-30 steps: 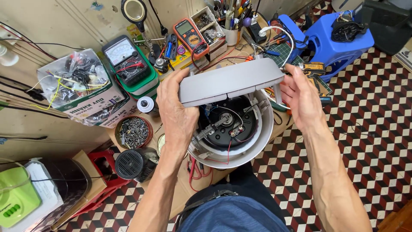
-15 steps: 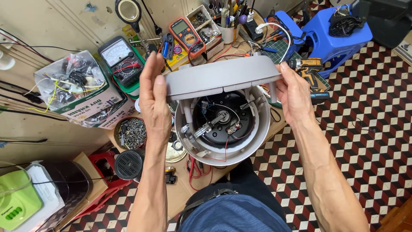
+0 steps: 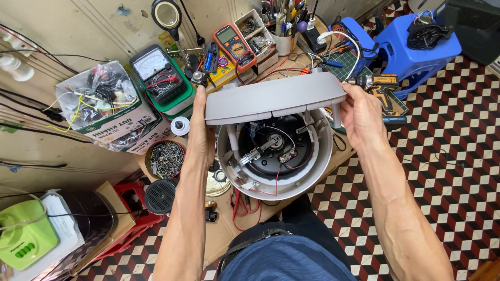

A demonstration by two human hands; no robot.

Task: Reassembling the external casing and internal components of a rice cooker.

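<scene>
Left hand (image 3: 200, 136): gripping the left end of a grey base plate (image 3: 273, 97), fingers closed along its edge.
Right hand (image 3: 360, 115): clasping the plate's right end, fingers wrapped over the rim.
Change: lifting clear compared with a second ago, the plate now tilting higher and further from the round cooker shell (image 3: 307, 171), exposing more of the inside.
Meaning: apparently separating the base from the body, opening the way to the wiring.
Position of plate: hovering just above the shell, near the bench edge, resting on nothing.
Inside the shell: showing one dark round cavity (image 3: 273, 148) and red wires (image 3: 271, 187).
Count, meters: two, one green analogue meter (image 3: 156, 73), one orange digital meter (image 3: 232, 44).
Count, other: one bowl of screws (image 3: 165, 157), one cardboard box of parts (image 3: 112, 117), one cordless drill (image 3: 377, 88), one blue plastic stool (image 3: 416, 52), one lime green appliance (image 3: 23, 237) at lower left.
</scene>
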